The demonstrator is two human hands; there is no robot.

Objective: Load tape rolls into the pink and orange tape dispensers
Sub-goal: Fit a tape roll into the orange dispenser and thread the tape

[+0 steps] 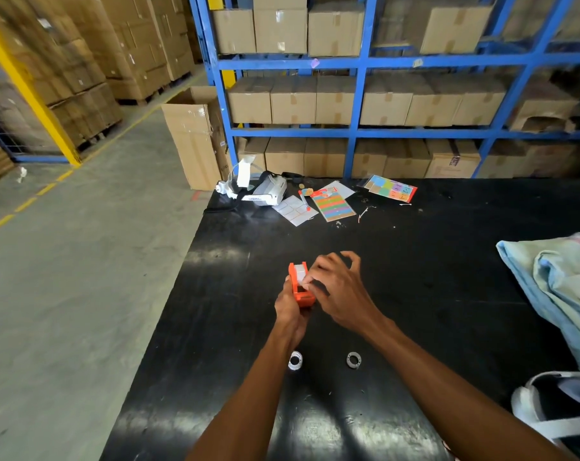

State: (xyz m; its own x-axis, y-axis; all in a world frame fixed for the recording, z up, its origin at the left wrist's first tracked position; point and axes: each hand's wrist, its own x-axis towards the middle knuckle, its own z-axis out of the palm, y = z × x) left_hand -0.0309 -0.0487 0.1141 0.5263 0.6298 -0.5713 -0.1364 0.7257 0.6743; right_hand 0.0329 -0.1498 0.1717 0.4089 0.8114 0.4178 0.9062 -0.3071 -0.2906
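Observation:
An orange tape dispenser [301, 287] stands upright above the black table [448, 261], with a white tape roll [300, 272] showing in its top. My left hand [290, 311] grips the dispenser from below and the left. My right hand [335, 291] is at its right side, thumb and forefinger pinched at the tape, the other fingers spread. Two small empty tape cores lie on the table nearer me: a white core [295, 360] and a grey core [353, 360]. No pink dispenser is in view.
At the table's far edge lie a white headset [262, 191], label sheets [331, 206] and a coloured sticker pack [391, 188]. A light blue cloth [557, 287] and another headset [557, 407] sit at the right. Blue shelving [355, 94] with cardboard boxes stands behind; concrete floor [82, 261] lies left.

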